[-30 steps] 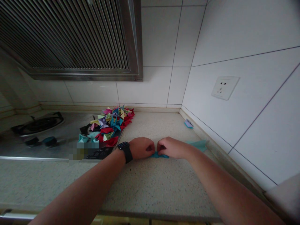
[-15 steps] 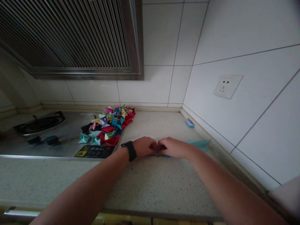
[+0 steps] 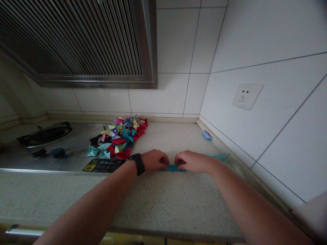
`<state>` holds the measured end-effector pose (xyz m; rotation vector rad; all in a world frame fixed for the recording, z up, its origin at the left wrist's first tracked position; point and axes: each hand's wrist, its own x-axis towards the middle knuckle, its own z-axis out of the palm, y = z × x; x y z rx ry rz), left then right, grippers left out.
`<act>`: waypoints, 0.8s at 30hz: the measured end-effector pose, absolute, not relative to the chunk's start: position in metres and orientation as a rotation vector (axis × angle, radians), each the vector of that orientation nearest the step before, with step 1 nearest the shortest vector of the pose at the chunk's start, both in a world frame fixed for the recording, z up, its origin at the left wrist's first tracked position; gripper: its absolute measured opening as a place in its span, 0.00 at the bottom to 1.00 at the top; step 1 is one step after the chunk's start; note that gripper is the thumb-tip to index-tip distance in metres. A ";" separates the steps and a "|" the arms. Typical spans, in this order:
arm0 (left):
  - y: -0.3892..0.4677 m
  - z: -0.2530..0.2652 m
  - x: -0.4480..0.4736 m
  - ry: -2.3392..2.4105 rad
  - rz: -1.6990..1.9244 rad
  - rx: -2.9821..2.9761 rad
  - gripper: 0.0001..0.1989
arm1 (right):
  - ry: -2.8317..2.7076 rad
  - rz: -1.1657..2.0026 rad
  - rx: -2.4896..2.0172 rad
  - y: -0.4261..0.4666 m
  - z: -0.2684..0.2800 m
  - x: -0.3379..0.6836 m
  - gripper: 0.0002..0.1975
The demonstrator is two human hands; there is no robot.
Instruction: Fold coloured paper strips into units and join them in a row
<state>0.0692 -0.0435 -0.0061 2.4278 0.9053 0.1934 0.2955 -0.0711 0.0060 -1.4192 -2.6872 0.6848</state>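
A: What surface were we at, and in what room?

B: We stood in a tiled kitchen corner, at a pale speckled table (image 3: 168,204). A steel stove (image 3: 79,150) was set into it on our left, with a ridged hood (image 3: 89,41) above, and a socket (image 3: 247,96) sat on the right wall (image 3: 288,81). A heap of folded paper shapes (image 3: 122,134), red, blue, yellow, pink and purple, lay across the stove's right side.

A: And the edges? How much room did we have?

B: Plain table stretched between our hands and the front edge, and more ran behind them toward the back wall (image 3: 173,93). On the right we were tighter: a small purple and blue paper (image 3: 207,135) lay near the foot of that wall, and a pale green sheet (image 3: 219,157) was partly hidden behind our right forearm. On the other side, our black watch (image 3: 139,165) came just beside the stove's dark label (image 3: 103,165).

A: Where was the blue paper (image 3: 173,168), and what were the hands doing?

B: It lay on the table before us as a narrow strip. Our left hand (image 3: 155,160) gripped one end and our right hand (image 3: 192,161) the other, fingers bent down onto it.

A: What had changed?

B: Half a second earlier our hands met in the middle and mostly covered the strip. Now they were apart, and its middle showed between them. The heap looked the same.
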 end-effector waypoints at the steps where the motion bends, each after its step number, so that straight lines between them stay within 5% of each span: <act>1: -0.042 -0.006 0.068 0.889 0.185 2.422 0.12 | -2.694 0.687 -1.422 -0.070 0.006 0.298 0.09; 24: -0.049 0.000 0.057 0.757 0.187 2.498 0.14 | -2.694 0.736 -1.475 -0.073 0.010 0.303 0.09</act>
